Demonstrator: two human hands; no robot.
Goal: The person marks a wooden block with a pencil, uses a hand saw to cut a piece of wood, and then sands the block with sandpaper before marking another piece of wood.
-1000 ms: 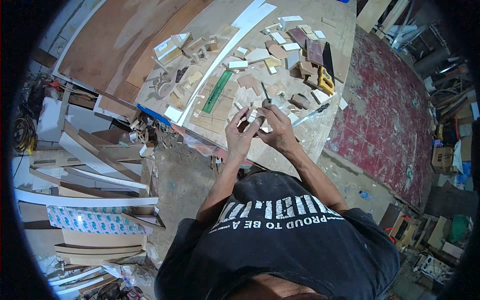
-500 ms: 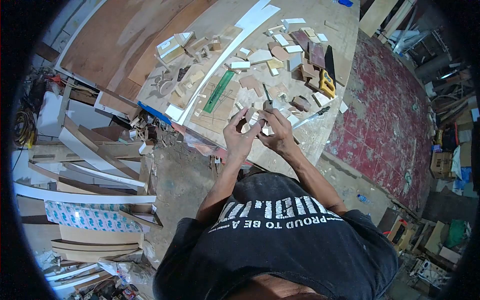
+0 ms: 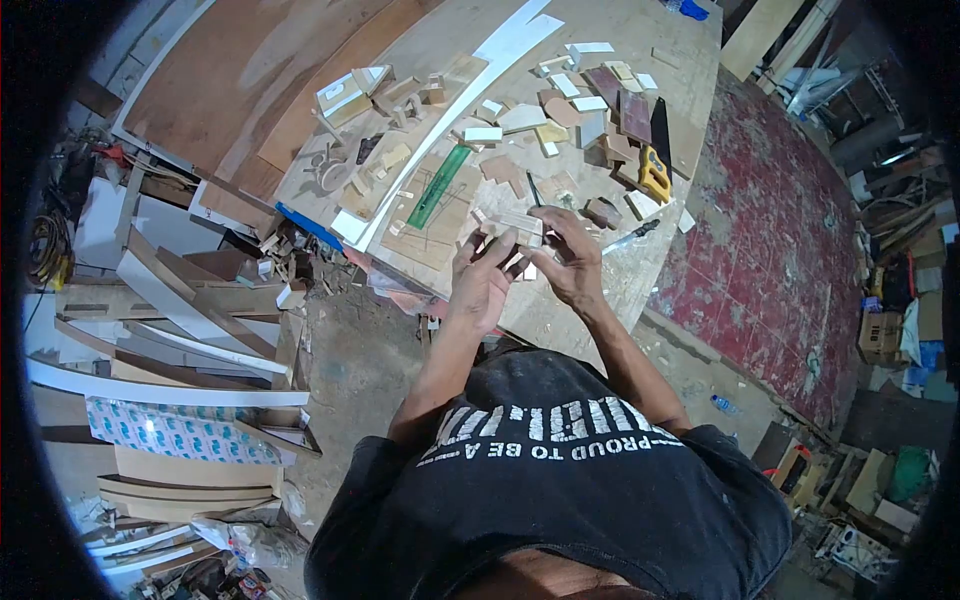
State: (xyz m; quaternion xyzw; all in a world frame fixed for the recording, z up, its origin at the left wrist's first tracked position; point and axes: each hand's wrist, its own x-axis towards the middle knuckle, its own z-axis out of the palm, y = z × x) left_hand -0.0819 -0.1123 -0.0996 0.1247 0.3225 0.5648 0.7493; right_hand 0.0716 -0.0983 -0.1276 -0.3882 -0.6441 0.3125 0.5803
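A small pale wooden piece (image 3: 519,229) is held between my two hands above the near part of the worktable (image 3: 640,262). My left hand (image 3: 480,285) has its fingers closed on the piece's left side, and my right hand (image 3: 572,262) grips its right side with thumb and fingers. Just beyond the hands lies a dark, slim tool (image 3: 533,188). A green ruler (image 3: 438,187) rests on a thin board to the left. To the right are a knife-like tool (image 3: 632,236) and a brown block (image 3: 602,211).
Wood offcuts (image 3: 523,117) are scattered over the table's middle. A saw with a yellow handle (image 3: 655,175) lies at the right edge. A long white curved strip (image 3: 450,110) crosses the table. Curved panels (image 3: 200,300) stand at the left.
Both hands have shifted on the piece, which is now turned and shows more of its pale surface. My right hand has moved slightly to the right, farther from the left.
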